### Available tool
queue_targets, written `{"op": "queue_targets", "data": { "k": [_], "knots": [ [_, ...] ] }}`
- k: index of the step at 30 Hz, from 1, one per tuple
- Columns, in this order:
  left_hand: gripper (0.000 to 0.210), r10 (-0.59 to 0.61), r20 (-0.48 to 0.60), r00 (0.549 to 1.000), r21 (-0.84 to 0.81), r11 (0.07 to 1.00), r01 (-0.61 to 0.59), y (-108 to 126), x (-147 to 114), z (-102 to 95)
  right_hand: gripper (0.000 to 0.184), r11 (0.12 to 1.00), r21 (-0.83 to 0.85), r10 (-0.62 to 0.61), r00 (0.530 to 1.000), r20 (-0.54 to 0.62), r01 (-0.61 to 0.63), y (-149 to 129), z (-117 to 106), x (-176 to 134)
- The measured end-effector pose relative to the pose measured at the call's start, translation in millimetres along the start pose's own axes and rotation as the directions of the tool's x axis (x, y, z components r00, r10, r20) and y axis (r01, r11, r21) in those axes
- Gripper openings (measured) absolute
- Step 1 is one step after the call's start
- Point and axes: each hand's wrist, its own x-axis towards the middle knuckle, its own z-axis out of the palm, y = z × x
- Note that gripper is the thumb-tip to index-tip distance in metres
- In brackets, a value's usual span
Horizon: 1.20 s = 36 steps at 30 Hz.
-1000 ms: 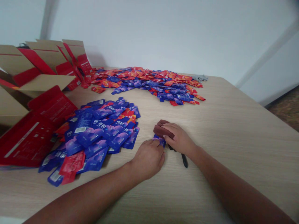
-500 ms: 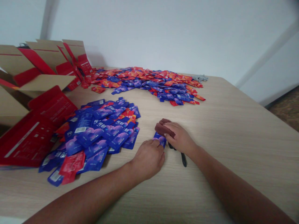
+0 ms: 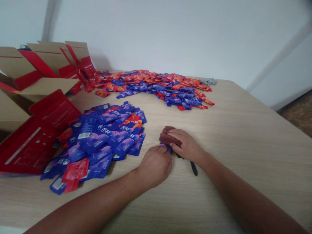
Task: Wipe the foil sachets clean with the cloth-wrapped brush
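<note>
My right hand (image 3: 186,143) is closed on a folded brown cloth (image 3: 167,136) and presses it over the upper part of a blue-purple packet (image 3: 168,148). My left hand (image 3: 156,165) has its fingers curled on the near side of the same packet, holding it on the table. Most of the packet is hidden by the cloth and my fingers. A thin black object (image 3: 193,169) sticks out from under my right hand; what it is I cannot tell. Left of my hands lies a heap of blue packets (image 3: 102,139), with some red and orange ones among them.
Open red and tan cardboard boxes (image 3: 36,136) stand along the left. A long pile of red, orange and blue packets (image 3: 156,84) lies at the back by the wall, with a grey crumpled cloth (image 3: 209,82) at its right end. The wooden table (image 3: 243,139) has a slanting right edge.
My right hand has moved the brown cloth slightly left and toward me, covering more of the packet. The black object has shifted a little. My left hand stays in place.
</note>
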Motion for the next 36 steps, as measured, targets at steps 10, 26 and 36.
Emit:
{"op": "queue_targets", "data": {
  "k": [10, 26, 36],
  "knots": [
    [0.023, 0.006, -0.009, 1.0, 0.006, 1.0, -0.006, -0.1, 0.1, 0.4, 0.047, 0.997, -0.051, 0.064, 0.997, -0.031, -0.066, 2.1, 1.3, 3.9],
    [0.02, 0.008, -0.017, 1.0, 0.002, 1.0, -0.008, -0.7, -0.8, 1.6, 0.054, 1.0, -0.021, 0.011, 0.999, -0.03, -0.011, 2.3, -0.1, 1.1],
    [0.026, -0.005, 0.004, 1.0, 0.013, 1.0, 0.005, -0.2, -0.5, 0.8, 0.061, 0.999, 0.02, -0.042, 0.999, 0.004, 0.042, 4.7, 2.1, -3.0]
  ]
}}
